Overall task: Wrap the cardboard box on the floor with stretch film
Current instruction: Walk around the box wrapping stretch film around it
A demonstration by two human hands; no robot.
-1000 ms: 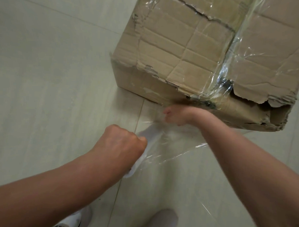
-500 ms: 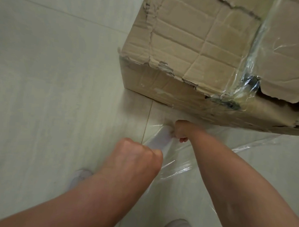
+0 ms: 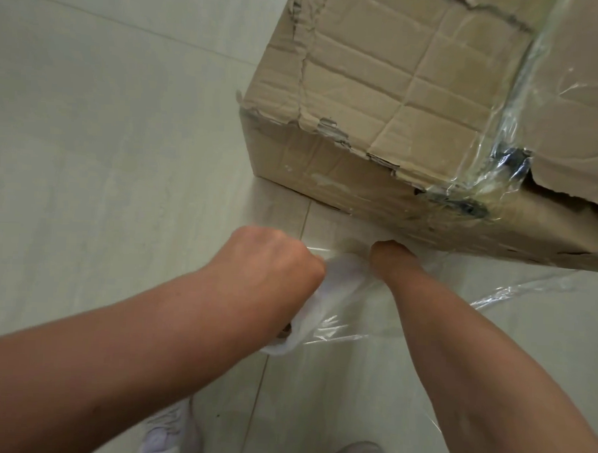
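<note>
Cardboard box (image 3: 398, 110): torn, partly wrapped.
Left grip (image 3: 272, 263): clenched on stretch film (image 3: 335, 296) — pull it taut.
Right grip (image 3: 389, 256): low by box — fingers hidden, cannot tell.

Brown box (image 3: 382, 93) — clear film (image 3: 342, 290)

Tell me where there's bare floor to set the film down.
Free: the pale tiled floor left of the battered brown cardboard box, beyond the left hand. Crowded: the clear stretch film bunched between the left hand and right hand at the box's near face, trailing right; pale shoes below.
</note>
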